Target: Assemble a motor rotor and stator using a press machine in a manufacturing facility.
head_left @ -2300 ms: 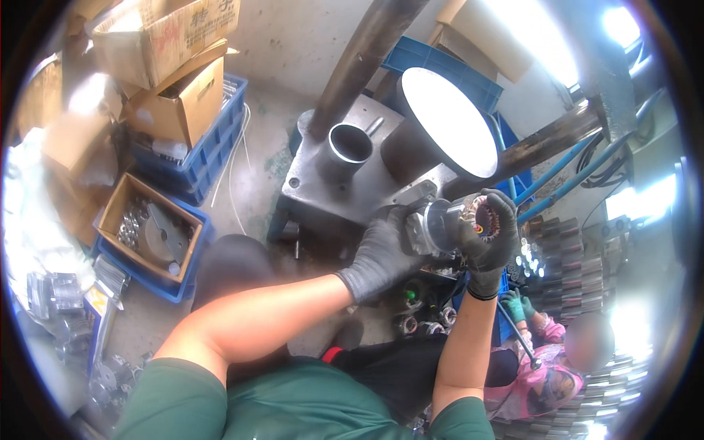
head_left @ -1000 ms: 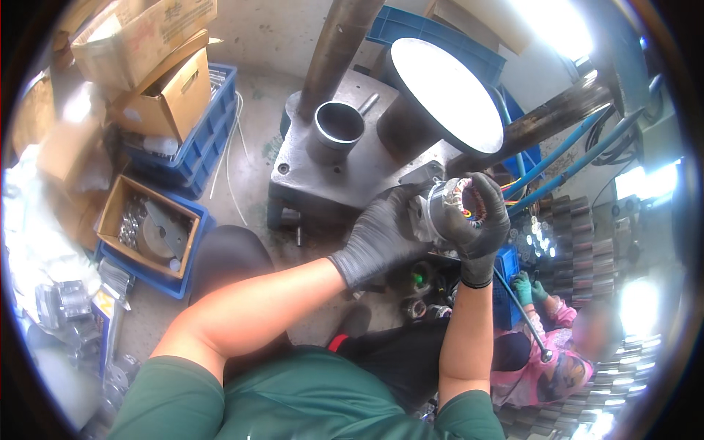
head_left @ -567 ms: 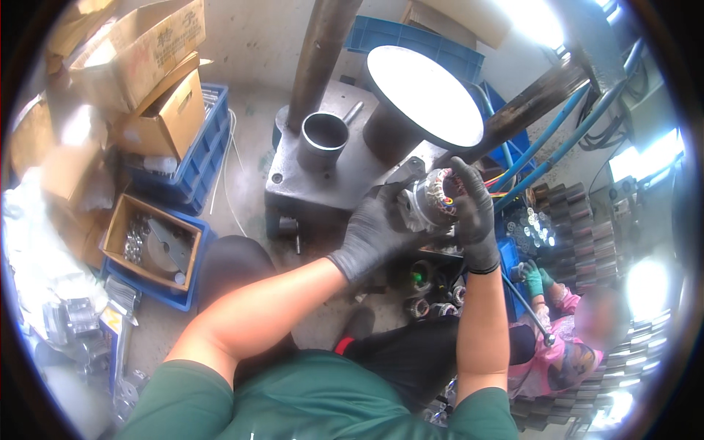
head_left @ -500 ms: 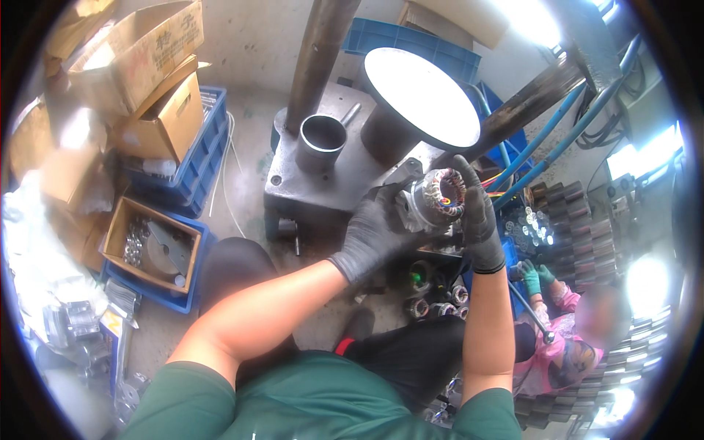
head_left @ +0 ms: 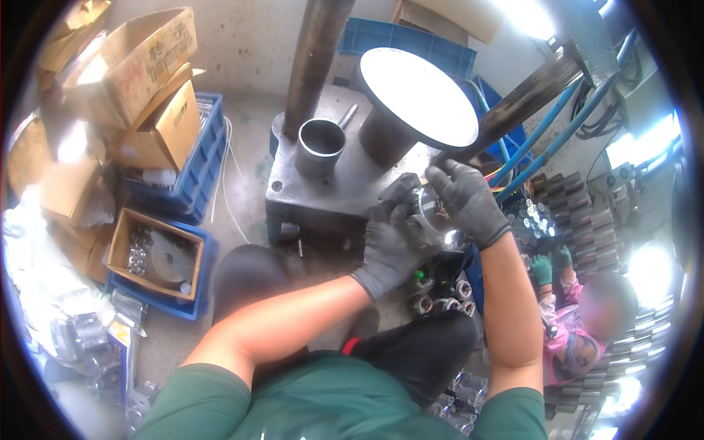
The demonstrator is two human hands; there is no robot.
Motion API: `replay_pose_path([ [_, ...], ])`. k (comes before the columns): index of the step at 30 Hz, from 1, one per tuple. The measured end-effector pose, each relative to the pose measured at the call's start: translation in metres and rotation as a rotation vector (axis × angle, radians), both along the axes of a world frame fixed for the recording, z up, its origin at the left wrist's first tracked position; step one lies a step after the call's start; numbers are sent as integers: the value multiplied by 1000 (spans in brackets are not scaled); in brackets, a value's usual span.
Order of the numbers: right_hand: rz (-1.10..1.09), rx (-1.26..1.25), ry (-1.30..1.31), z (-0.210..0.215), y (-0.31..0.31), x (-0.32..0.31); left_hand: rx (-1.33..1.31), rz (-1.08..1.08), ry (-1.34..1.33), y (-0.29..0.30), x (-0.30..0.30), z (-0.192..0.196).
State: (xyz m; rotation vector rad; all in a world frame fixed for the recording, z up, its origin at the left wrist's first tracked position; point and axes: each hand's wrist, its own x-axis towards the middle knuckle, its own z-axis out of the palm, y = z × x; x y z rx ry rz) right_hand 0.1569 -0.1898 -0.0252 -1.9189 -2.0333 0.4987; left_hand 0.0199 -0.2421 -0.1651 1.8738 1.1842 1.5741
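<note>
Both my hands wear dark gloves and hold a motor stator (head_left: 430, 210) in a shiny metal housing, just off the front right corner of a steel machine base (head_left: 293, 192). My left hand (head_left: 392, 246) is closed around its left and lower side. Bent over its upper right side are the fingers of my right hand (head_left: 469, 202), which hide most of the copper windings. On the base, a short open steel cylinder (head_left: 321, 147) with a side handle stands beside a pedestal with a round white-topped disc (head_left: 418, 97). Several more stators (head_left: 445, 305) lie below my hands.
At left are cardboard boxes (head_left: 165, 143), a blue crate (head_left: 192, 192) and a small box of metal parts (head_left: 121, 253). A steel post (head_left: 312, 62) rises from the base. Blue hoses (head_left: 543, 158) run at right. A co-worker's green-gloved hand (head_left: 541, 270) is near stacked metal cylinders (head_left: 594, 235).
The stator has come slightly lower and tipped, so its winding ring no longer faces up in plain sight. My right hand has moved from its right side over its top; my left hand has shifted right.
</note>
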Motion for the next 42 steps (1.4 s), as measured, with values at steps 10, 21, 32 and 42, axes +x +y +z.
replay_pose_path([
  [10,489,164,-208,1,9,21,-146,24,-110,28,-20,-15],
  [21,190,-67,128,1,9,13,-370,-353,-434,29,-1,3],
  [32,279,-54,-350,-8,14,-19,-402,-318,-442,26,4,-16],
  [42,7,-121,163,-25,7,2,-354,-314,-291,30,13,-29],
])
